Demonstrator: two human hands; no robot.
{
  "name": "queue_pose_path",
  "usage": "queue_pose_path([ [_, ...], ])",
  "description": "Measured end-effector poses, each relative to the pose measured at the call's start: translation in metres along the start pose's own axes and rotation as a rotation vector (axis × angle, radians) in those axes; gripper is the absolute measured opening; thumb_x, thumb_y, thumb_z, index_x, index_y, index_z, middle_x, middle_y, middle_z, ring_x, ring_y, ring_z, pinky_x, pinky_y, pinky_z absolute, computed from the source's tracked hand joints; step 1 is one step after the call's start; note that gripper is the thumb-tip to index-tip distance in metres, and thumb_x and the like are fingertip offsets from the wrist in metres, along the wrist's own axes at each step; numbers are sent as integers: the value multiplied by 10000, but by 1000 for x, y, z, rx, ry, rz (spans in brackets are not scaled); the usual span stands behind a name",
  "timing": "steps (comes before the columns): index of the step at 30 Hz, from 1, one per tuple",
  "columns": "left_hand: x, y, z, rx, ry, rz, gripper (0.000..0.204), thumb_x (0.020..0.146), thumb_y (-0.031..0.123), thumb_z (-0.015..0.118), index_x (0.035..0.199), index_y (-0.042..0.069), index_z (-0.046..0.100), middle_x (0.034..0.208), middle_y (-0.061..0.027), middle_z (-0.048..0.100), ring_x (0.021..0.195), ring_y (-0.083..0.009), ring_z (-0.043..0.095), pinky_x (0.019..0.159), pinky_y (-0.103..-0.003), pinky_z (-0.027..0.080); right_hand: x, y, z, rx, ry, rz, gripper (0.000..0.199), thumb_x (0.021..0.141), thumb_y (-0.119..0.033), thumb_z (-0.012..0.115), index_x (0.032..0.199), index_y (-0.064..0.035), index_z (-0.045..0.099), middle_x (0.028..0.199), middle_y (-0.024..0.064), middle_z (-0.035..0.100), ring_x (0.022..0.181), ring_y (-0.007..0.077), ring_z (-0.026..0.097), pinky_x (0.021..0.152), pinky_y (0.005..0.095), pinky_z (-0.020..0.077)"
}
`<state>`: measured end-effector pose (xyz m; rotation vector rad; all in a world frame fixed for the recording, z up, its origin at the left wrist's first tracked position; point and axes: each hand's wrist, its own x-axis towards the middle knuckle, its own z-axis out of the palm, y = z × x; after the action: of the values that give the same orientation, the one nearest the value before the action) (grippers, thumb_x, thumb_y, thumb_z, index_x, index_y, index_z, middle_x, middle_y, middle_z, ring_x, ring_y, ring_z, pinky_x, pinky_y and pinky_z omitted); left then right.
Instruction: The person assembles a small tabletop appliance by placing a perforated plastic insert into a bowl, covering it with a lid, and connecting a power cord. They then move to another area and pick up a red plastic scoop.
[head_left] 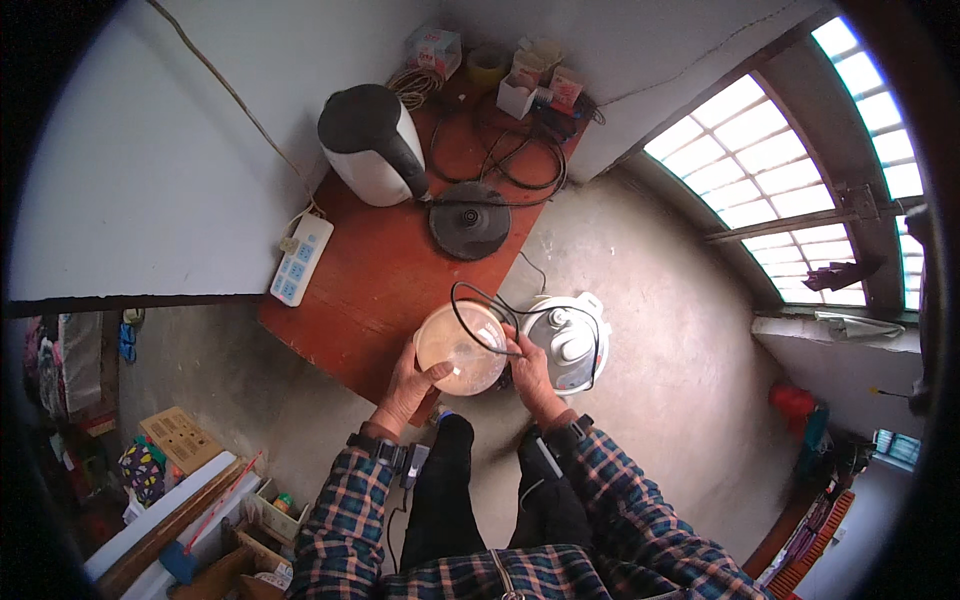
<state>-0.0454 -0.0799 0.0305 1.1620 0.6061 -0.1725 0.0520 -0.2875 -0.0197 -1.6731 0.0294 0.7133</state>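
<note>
At the near corner of the red-brown table, my left hand grips a round translucent plastic container by its left side, the thumb lying over its top. My right hand is closed round a black cord, close to the container's right edge; whether it also touches the container I cannot tell. The cord loops over the container and across a white electric cooker, which stands just right of my right hand. My right fingers are partly hidden behind the cord and container.
On the red-brown table stand a white-and-black kettle, its black base and a power strip. Coiled cables and small boxes lie at its far end. Boxes crowd the lower left; a barred window is at right.
</note>
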Motion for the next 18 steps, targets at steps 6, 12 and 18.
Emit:
queue_pose_path([
  [6, -34, -18, 49, -11, 97, -16, 936, 707, 491, 858, 1419, 67, 423, 1297, -113, 548, 1165, -209, 552, 919, -327, 516, -19, 19, -37, 5, -42, -41, 343, 1023, -182, 511, 1294, 9, 599, 1045, 87, 710, 972, 142, 612, 860, 291, 492],
  [12, -71, -56, 160, -154, 236, -4, 974, 695, 501, 866, 1440, 80, 400, 1307, -106, 546, 1149, -215, 574, 849, -317, 556, -47, 14, -136, -106, -147, -5, 353, 997, -205, 523, 1269, -1, 620, 1084, 198, 708, 1027, 264, 669, 913, 351, 496],
  [18, -82, -82, 264, -243, 246, 21, 956, 748, 497, 826, 1453, 49, 362, 1359, -115, 522, 1215, -238, 558, 922, -373, 551, -66, -12, -239, -243, -201, -49, 352, 994, -200, 517, 1265, -3, 622, 1137, 199, 688, 1083, 251, 638, 952, 349, 471],
])
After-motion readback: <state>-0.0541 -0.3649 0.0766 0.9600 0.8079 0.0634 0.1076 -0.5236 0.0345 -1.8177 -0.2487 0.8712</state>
